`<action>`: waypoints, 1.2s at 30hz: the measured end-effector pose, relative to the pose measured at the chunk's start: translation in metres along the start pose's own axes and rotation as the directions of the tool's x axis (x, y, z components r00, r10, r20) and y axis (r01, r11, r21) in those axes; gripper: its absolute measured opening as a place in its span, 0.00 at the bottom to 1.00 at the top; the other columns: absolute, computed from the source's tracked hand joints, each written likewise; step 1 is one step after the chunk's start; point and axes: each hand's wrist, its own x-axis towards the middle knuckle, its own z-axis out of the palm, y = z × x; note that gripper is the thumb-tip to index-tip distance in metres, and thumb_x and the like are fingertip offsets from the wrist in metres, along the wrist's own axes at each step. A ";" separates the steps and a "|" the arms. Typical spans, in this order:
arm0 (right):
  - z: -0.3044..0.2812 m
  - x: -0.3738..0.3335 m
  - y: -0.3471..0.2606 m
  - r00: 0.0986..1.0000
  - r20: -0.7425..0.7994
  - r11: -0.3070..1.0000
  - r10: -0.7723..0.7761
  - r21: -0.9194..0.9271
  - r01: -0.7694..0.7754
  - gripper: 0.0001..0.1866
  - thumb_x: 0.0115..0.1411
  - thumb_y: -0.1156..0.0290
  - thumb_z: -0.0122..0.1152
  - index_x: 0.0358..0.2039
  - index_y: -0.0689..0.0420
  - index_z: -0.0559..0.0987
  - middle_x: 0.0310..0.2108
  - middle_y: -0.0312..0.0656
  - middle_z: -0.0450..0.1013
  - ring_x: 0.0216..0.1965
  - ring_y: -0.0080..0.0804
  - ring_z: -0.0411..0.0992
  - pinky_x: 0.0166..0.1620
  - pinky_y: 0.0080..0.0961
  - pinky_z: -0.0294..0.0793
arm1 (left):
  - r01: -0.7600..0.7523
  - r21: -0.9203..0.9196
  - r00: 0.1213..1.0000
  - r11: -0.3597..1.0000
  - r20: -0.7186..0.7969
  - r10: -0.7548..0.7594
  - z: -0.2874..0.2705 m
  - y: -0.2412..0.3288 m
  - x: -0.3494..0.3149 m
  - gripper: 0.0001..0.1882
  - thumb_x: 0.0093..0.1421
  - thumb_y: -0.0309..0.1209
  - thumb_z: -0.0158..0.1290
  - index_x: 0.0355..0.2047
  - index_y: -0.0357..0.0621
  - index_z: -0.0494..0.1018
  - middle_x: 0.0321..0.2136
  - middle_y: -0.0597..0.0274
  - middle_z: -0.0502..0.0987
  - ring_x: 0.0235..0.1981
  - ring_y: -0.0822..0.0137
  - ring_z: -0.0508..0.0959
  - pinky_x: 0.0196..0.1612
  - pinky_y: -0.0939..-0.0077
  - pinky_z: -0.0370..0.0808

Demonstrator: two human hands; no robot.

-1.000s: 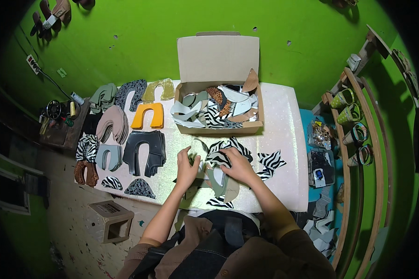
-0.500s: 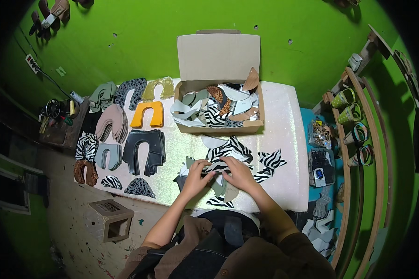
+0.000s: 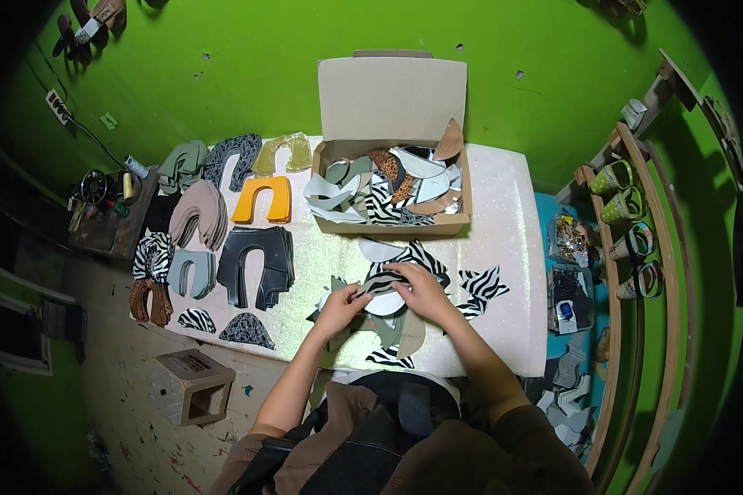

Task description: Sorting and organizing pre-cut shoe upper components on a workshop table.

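Observation:
Between my two hands is a curved zebra-striped piece [image 3: 380,283], held above a loose pile of cut material. My left hand [image 3: 343,310] pinches its left end, and my right hand [image 3: 425,294] grips the right end with the fingers along its upper edge. Just below it shows a white half-moon piece [image 3: 385,304]; whether a hand touches that one I cannot tell. Under and around my hands lie olive-green pieces [image 3: 388,332], a beige piece [image 3: 413,332] and more zebra-striped scraps [image 3: 425,257]. Another zebra-striped scrap [image 3: 485,285] lies to the right.
An open cardboard box [image 3: 388,224] full of mixed cutouts stands at the table's back. Stacks of U-shaped pieces, including black ones [image 3: 235,262] and orange ones [image 3: 248,210], cover the left side. At right are plastic tubs [image 3: 571,297] and a wooden rack [image 3: 636,346] with sandals.
My hands have lifted and turned the zebra-striped piece slightly, and the white half-moon piece now shows beneath it. My left hand has shifted a little left and down.

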 end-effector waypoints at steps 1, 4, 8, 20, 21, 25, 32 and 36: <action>0.001 0.000 0.003 0.998 -0.044 0.999 0.048 0.014 -0.048 0.17 0.56 0.73 0.55 0.47 0.57 0.72 0.39 0.47 0.72 0.42 0.45 0.71 0.45 0.32 0.70 | -0.052 -0.095 0.999 0.994 -0.011 0.051 0.001 -0.003 -0.001 0.13 0.62 0.36 0.51 0.37 0.37 0.73 0.25 0.66 0.75 0.27 0.77 0.74 0.31 0.83 0.69; -0.002 -0.002 0.012 0.983 -0.116 0.989 0.145 0.037 -0.141 0.15 0.57 0.74 0.55 0.45 0.60 0.71 0.39 0.47 0.73 0.41 0.39 0.72 0.45 0.29 0.70 | -0.050 0.050 0.998 0.998 -0.046 0.052 -0.002 -0.005 -0.003 0.15 0.61 0.37 0.51 0.40 0.38 0.74 0.29 0.62 0.76 0.29 0.75 0.73 0.34 0.81 0.69; -0.004 -0.002 0.016 0.902 -0.077 0.834 0.425 0.420 -0.357 0.16 0.59 0.72 0.55 0.48 0.62 0.71 0.44 0.48 0.72 0.44 0.31 0.72 0.46 0.23 0.68 | -0.173 0.161 0.969 0.972 -0.151 0.198 0.000 -0.002 -0.002 0.17 0.61 0.38 0.51 0.44 0.38 0.72 0.35 0.58 0.75 0.32 0.73 0.73 0.37 0.79 0.69; 0.033 0.002 0.014 0.957 -0.040 0.949 0.286 0.153 -0.277 0.24 0.57 0.65 0.55 0.53 0.58 0.68 0.45 0.49 0.69 0.45 0.45 0.69 0.47 0.33 0.69 | 0.076 -0.479 0.987 0.874 -0.090 -0.135 -0.004 0.012 -0.001 0.16 0.66 0.30 0.41 0.50 0.33 0.65 0.41 0.52 0.75 0.43 0.66 0.77 0.44 0.80 0.75; 0.037 -0.002 0.016 0.973 -0.066 0.971 0.222 -0.071 -0.226 0.24 0.56 0.65 0.56 0.53 0.57 0.68 0.45 0.48 0.69 0.46 0.44 0.69 0.47 0.34 0.68 | 0.058 -0.479 0.980 0.876 -0.138 -0.141 -0.008 0.009 -0.002 0.16 0.66 0.30 0.40 0.51 0.33 0.64 0.41 0.51 0.75 0.43 0.66 0.78 0.44 0.79 0.75; 0.041 -0.021 0.023 0.995 0.093 0.909 0.029 -0.416 0.012 0.24 0.51 0.64 0.60 0.50 0.51 0.71 0.45 0.43 0.69 0.47 0.39 0.66 0.49 0.34 0.63 | 0.029 -0.519 0.962 0.854 -0.216 -0.164 -0.016 0.006 -0.005 0.17 0.67 0.29 0.38 0.53 0.35 0.60 0.43 0.48 0.74 0.43 0.63 0.77 0.44 0.77 0.75; 0.033 -0.019 0.026 0.980 0.200 0.934 -0.025 -0.345 0.095 0.14 0.52 0.69 0.59 0.41 0.51 0.78 0.39 0.37 0.72 0.44 0.36 0.69 0.49 0.30 0.64 | 0.032 -0.692 0.951 0.721 -0.201 -0.235 -0.019 0.004 -0.006 0.18 0.65 0.28 0.39 0.54 0.32 0.59 0.45 0.48 0.70 0.47 0.58 0.74 0.51 0.71 0.73; 0.015 -0.017 0.029 0.977 0.212 0.998 -0.035 -0.039 0.045 0.10 0.53 0.72 0.59 0.36 0.55 0.80 0.36 0.39 0.74 0.39 0.38 0.71 0.44 0.29 0.70 | 0.000 -0.751 0.959 0.660 -0.187 -0.214 -0.024 0.004 -0.007 0.17 0.65 0.28 0.39 0.52 0.31 0.62 0.46 0.49 0.71 0.47 0.58 0.73 0.53 0.69 0.71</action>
